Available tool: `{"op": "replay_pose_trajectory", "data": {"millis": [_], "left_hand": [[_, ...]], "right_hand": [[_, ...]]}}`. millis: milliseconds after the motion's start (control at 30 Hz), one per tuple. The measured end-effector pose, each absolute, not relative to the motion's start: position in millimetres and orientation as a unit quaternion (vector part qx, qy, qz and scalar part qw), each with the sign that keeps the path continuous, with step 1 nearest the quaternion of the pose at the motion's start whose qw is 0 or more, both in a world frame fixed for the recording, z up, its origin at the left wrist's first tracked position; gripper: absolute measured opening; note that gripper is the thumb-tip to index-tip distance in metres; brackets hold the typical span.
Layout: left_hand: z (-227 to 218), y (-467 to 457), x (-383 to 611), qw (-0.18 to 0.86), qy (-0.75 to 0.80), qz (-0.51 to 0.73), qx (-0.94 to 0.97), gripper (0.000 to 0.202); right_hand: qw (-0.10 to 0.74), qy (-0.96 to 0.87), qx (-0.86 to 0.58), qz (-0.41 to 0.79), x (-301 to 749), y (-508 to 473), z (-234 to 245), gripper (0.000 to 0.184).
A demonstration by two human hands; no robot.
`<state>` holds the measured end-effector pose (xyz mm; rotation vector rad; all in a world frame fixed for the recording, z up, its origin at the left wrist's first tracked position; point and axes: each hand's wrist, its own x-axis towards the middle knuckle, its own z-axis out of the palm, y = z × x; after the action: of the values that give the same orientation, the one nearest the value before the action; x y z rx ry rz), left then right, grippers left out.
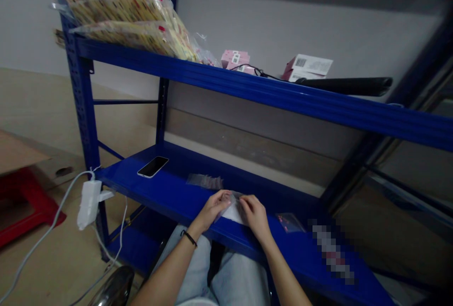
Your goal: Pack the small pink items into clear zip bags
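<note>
Near the front edge of the blue lower shelf [170, 202], my left hand [214, 208] grips the left side of a clear plastic bag [234, 209]. My right hand [255, 215] pinches the same bag at its upper right, fingers closed. Something flat and white shows in or beneath the bag between the hands; which of the two I cannot tell. Beyond my left hand lies a row of overlapping small clear packets [205, 181]. To the right of my right hand is another clear packet [290, 222] with small reddish bits in it.
A phone [153, 167] lies at the shelf's left. The upper shelf [226, 79] holds bagged yellowish packs [123, 13], pink boxes [235, 58], a white-topped box [309, 65] and a black bar-shaped object [350, 86]. A white power strip [89, 204] with cords hangs by the left post.
</note>
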<state>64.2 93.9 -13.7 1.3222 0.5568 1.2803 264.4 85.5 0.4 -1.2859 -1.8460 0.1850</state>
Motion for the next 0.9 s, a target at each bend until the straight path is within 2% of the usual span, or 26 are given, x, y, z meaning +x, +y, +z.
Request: {"op": "replay_pose_trajectory", "data": {"millis": [100,233,333,467,600,900], "left_hand": [[-13.0,92.3,66.0,0.49,0.278,0.524,0.638,0.042],[-12.2,90.4,68.3,0.452,0.279,0.505,0.681,0.042],[-12.2,91.0,67.4,0.497,0.268,0.515,0.645,0.038],[-13.1,95.2,63.9,0.626,0.223,0.564,0.49,0.035],[-15.1,99.5,61.9,0.68,0.192,0.583,0.402,0.034],[-16.3,98.6,60.6,0.687,0.208,0.567,0.405,0.033]], "right_hand": [[0.474,-0.703,-0.513,0.134,255.0,78.0,18.6,0.036],[0.452,-0.718,-0.511,0.136,240.7,66.2,29.7,0.043],[0.466,-0.688,-0.541,0.126,248.6,67.1,27.1,0.051],[0.49,-0.625,-0.599,0.102,288.0,80.4,8.5,0.043],[0.436,-0.634,-0.636,0.053,319.8,86.6,-13.3,0.033],[0.306,-0.752,-0.582,-0.042,309.1,81.0,-21.3,0.027]]}}
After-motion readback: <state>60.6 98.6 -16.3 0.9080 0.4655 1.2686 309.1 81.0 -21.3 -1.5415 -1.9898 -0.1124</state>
